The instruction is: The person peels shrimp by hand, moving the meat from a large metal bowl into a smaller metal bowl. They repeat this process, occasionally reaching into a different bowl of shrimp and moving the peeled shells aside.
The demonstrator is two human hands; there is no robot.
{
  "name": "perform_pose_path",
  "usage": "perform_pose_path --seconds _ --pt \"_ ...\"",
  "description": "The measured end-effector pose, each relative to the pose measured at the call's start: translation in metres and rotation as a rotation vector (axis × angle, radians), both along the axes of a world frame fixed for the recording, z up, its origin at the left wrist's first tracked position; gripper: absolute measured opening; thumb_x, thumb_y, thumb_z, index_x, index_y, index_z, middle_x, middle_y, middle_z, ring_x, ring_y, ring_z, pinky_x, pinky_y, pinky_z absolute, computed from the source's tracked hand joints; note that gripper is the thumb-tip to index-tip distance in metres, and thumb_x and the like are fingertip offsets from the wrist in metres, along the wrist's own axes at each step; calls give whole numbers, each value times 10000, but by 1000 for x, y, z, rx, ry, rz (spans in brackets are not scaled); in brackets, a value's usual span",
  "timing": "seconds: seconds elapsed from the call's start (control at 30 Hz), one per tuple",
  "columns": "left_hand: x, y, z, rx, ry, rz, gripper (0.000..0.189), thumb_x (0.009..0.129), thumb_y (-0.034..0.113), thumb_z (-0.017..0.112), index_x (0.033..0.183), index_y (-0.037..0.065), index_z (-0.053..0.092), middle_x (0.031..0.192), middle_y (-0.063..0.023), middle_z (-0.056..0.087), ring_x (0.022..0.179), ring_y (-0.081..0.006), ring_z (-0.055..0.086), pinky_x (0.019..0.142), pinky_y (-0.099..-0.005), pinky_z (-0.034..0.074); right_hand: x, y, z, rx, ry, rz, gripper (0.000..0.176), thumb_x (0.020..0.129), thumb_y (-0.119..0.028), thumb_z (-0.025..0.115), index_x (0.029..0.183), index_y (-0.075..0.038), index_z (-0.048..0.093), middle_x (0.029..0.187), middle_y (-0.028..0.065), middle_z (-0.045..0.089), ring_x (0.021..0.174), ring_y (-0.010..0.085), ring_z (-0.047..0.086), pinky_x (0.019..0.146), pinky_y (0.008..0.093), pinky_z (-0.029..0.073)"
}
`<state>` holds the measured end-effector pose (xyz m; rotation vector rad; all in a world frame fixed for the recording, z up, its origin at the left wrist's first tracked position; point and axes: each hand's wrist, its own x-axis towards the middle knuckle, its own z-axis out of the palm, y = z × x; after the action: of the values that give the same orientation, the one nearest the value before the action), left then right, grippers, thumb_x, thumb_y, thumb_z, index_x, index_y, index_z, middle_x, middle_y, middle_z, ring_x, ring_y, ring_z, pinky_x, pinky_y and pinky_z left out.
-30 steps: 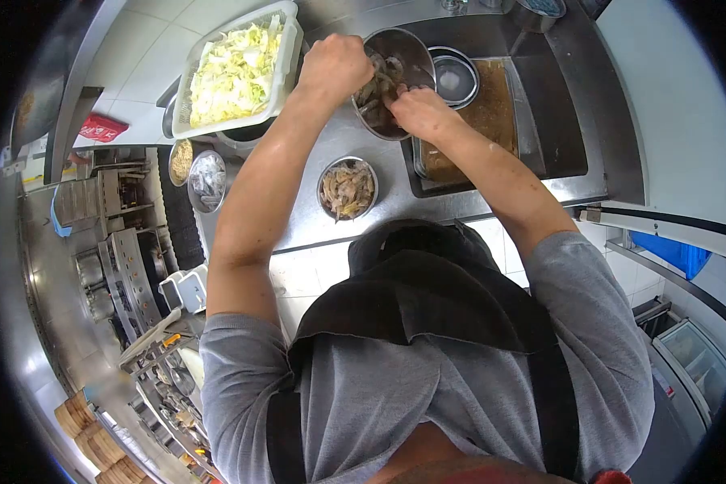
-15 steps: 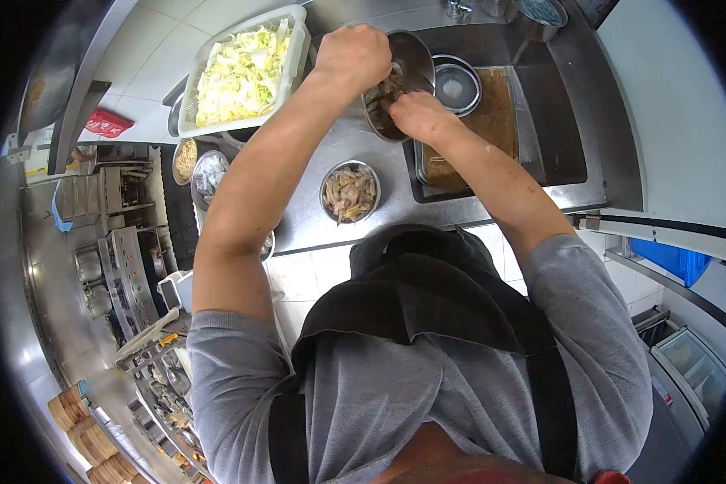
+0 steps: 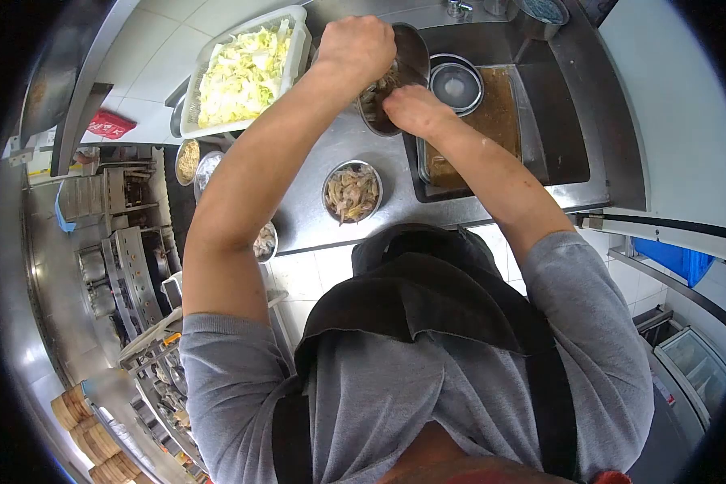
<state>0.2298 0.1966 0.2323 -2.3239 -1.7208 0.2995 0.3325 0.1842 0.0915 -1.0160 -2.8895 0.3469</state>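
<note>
My left hand (image 3: 356,47) is closed over the left side of a metal bowl (image 3: 411,55), its fingertips hidden. The bowl looks tilted and has greyish shrimp (image 3: 371,98) in it. Inside its right side is my right hand (image 3: 414,109), with curled fingers; whatever they hold is hidden. Nearer to me, a smaller round steel bowl (image 3: 352,192) full of pale brownish shrimp or shrimp pieces stands on the steel counter (image 3: 298,211). Just right of the tilted bowl, a round metal pan (image 3: 456,84) sits at the sink's left side.
A white basket (image 3: 300,50) of chopped cabbage (image 3: 242,77) stands at the back left. The sink (image 3: 561,121) holds a tray of brownish water (image 3: 500,121). More food bowls (image 3: 188,160) line the left. A tap (image 3: 458,10) is at the back.
The tilted bowl and my left hand have shifted slightly away and to the left. My right hand has moved slightly the same way, still inside the bowl.
</note>
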Motion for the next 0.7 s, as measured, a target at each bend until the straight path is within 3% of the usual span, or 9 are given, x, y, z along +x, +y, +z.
perform_pose_path --seconds 0.43,0.53,0.7 --pt "6 -1 0 7 90 -20 217 846 179 542 915 78 721 930 -113 706 916 -269 686 738 -386 564 -8 0 -1 -9 37 16 241 830 -142 494 827 -56 720 893 150 700 876 289 685 764 410 542" --pt "6 2 -3 -5 40 -2 220 815 166 554 917 57 715 934 -148 697 889 -309 688 751 -410 559 -8 0 -5 -5 55 24 240 827 -141 496 822 -58 720 889 152 699 877 298 683 766 409 542" --pt "-1 1 -10 -15 64 -13 221 820 189 573 924 57 717 936 -141 699 914 -297 685 762 -402 558 -13 -5 -8 -42 33 45 236 824 -141 499 836 -58 719 911 155 695 888 305 677 773 407 539"
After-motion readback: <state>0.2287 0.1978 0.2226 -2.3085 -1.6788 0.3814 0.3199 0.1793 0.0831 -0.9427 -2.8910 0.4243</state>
